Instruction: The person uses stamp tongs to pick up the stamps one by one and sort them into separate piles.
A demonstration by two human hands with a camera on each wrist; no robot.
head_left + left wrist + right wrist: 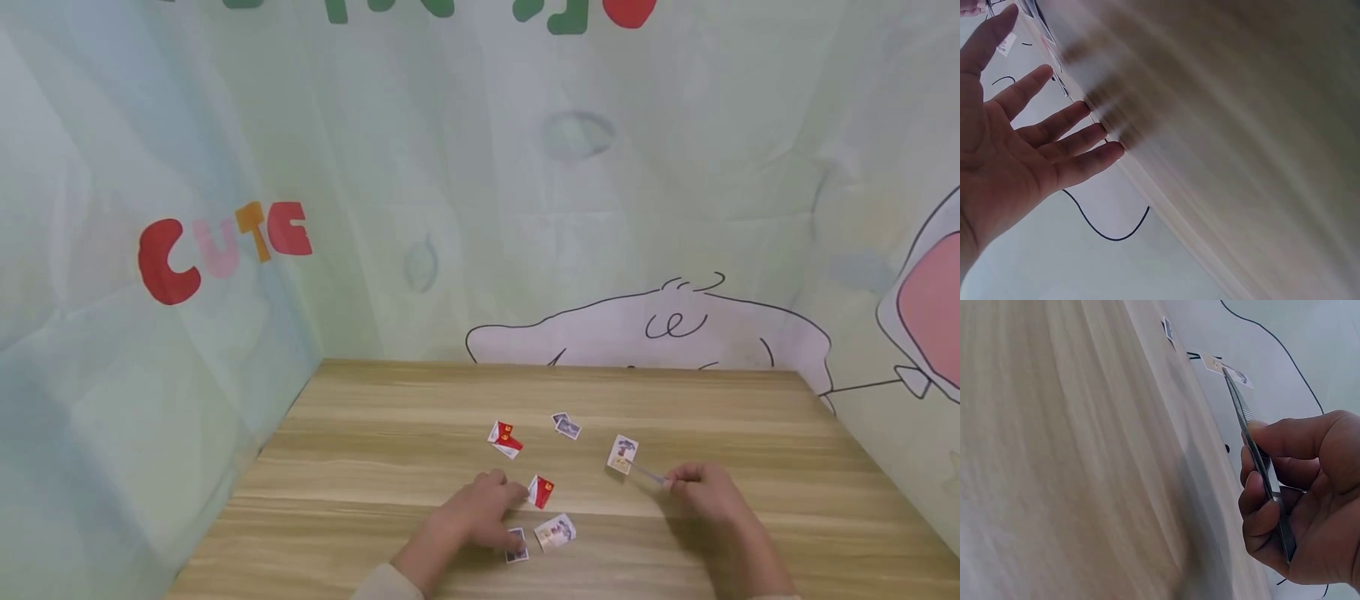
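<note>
Head view: the right hand [708,497] pinches tweezers [648,473] gripping a card [622,453] at its ten o'clock; the left hand [480,508] is spread.

wood-grained table [360,433] beneath the grip [708,496]; pale green printed wall [450,183] beyond it, bearing a line-drawn figure [592,333]. left of the grip, a side wall [82,400] carries coloured letters [153,267].

About eight cards [555,532], one tweezers [1265,466]
</note>
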